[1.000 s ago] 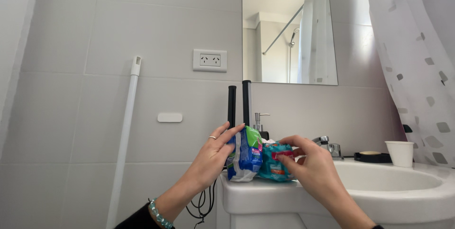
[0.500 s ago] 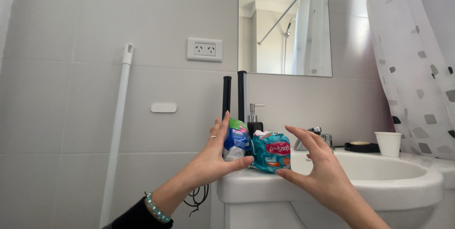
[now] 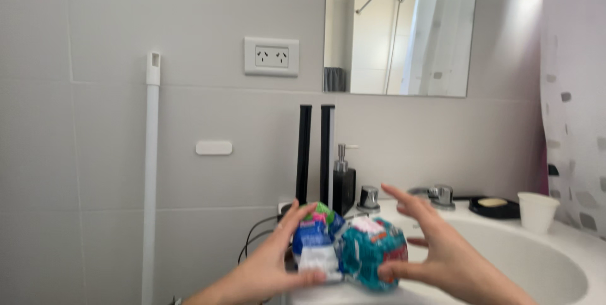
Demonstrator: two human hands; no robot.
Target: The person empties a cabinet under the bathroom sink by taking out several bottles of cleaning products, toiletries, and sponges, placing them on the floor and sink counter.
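Two small soft packets stand side by side on the near left corner of the sink [image 3: 555, 261], touching each other. The left hand [image 3: 268, 267] cups the blue packet [image 3: 314, 245] from its left side, thumb pressed against the packet's lower front and fingers curled round the top and back, so its grip is closed on that packet. The right hand [image 3: 435, 248] is at the teal packet [image 3: 372, 257]: its thumb touches the lower right edge, while the fingers are spread wide and lifted clear above and to the right, so this grip is open rather than clasped. Just behind the packets stand two tall black rods [image 3: 315, 150] and a dark soap pump bottle [image 3: 344, 182], with a chrome tap [image 3: 442, 194] farther right. At the far right of the sink sit a dark soap dish [image 3: 493, 206] and a white cup [image 3: 537, 211]. A white pole [image 3: 151, 172] leans on the tiled wall at left, below a wall socket [image 3: 271, 56] and beside a mirror [image 3: 398, 27].
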